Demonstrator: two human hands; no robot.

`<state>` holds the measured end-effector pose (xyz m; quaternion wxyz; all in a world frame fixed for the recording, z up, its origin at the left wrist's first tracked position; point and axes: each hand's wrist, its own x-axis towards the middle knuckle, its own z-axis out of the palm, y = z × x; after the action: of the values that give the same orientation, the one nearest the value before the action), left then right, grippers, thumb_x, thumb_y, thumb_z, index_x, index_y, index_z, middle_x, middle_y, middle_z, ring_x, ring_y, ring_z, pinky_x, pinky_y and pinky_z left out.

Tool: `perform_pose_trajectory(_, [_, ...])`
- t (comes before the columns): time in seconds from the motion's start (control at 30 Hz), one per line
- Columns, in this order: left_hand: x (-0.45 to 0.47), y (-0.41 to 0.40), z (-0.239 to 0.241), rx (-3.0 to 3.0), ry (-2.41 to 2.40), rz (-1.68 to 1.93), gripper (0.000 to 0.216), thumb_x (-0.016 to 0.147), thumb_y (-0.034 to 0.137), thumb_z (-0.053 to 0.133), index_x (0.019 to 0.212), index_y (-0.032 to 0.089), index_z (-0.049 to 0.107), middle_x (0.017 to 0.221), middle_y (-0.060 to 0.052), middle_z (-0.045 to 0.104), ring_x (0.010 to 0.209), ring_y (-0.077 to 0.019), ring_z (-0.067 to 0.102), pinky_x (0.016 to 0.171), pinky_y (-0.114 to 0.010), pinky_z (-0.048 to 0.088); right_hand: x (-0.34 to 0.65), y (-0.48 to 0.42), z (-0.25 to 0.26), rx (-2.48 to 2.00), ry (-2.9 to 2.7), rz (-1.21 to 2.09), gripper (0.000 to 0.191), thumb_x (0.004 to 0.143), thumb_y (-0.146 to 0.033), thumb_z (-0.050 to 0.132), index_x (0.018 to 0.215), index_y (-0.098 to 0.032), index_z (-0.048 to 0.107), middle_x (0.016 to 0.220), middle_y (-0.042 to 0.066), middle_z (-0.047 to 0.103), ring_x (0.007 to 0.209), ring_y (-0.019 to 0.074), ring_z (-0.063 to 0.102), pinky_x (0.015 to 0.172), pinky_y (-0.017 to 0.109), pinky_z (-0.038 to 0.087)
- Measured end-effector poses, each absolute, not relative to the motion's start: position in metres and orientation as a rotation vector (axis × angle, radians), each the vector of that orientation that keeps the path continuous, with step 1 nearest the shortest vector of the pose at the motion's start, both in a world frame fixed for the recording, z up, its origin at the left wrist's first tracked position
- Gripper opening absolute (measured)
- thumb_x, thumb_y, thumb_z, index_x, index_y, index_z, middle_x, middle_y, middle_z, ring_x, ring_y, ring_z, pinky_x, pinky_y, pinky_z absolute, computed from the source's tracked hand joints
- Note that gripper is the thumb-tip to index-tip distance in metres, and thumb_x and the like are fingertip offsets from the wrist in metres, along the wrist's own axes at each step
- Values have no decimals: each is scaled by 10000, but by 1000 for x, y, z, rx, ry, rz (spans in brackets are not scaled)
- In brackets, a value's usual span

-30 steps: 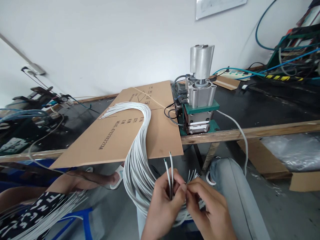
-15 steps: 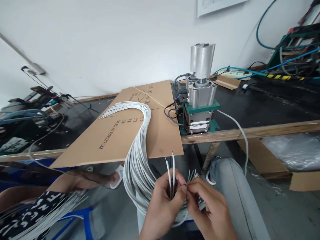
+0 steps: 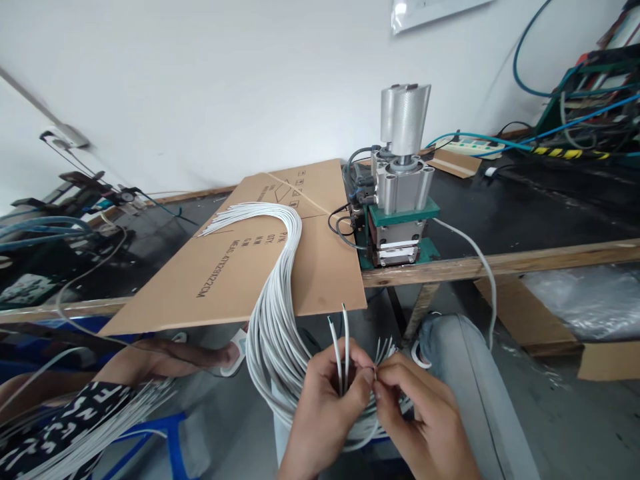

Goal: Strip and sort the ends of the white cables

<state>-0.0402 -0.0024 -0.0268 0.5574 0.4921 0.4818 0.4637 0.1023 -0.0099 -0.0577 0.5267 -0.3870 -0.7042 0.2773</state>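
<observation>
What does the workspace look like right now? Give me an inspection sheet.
Surface: flattened cardboard sheet overhanging a wood-edged black bench.
Job's things: grey wire bundle draped off the cardboard; two wire ends standing upright.
Clutter: small cardboard piece and power strip behind the press.
Hands: left hand pinches the two ends; right hand, fingers at more wire ends.
Cables: blue hoses, grey cable off the pneumatic press.
Surroundings: another person's arm at left holding wires.

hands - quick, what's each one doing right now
left hand: closed on two upright white wires
right hand: fingertips pinched on wire ends beside it
</observation>
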Motion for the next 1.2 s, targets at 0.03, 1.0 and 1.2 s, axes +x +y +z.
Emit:
perform_pose_trajectory(0.03, [-41, -3, -27, 1181, 1146, 1089, 234, 872, 356, 671, 744, 175, 594, 660, 49, 462, 569, -87, 354, 542, -217, 303, 102, -10, -58, -921, -1688, 667, 208, 970, -105, 503, 802, -222, 534, 664, -38, 514, 550, 108, 524, 530, 212, 437])
perform_pose_trajectory(1.0, [-40, -2, -29, 1237, 1092, 1101, 181, 747, 189, 622, 645, 218, 475, 571, 94, 366, 500, -73, 285, 489, -239, 215, 104, -11, -54, -900, -1803, 639, 240, 955, -95, 494, 751, -221, 501, 635, -39, 499, 531, 104, 519, 521, 214, 430])
perform_pose_trajectory(1.2, [-41, -1, -30, 1236, 1105, 1110, 170, 746, 168, 609, 647, 215, 480, 584, 94, 368, 506, -72, 265, 491, -237, 213, 103, -10, -53, -919, -1823, 636, 233, 957, -94, 475, 763, -220, 510, 646, -33, 517, 535, 106, 535, 528, 211, 443])
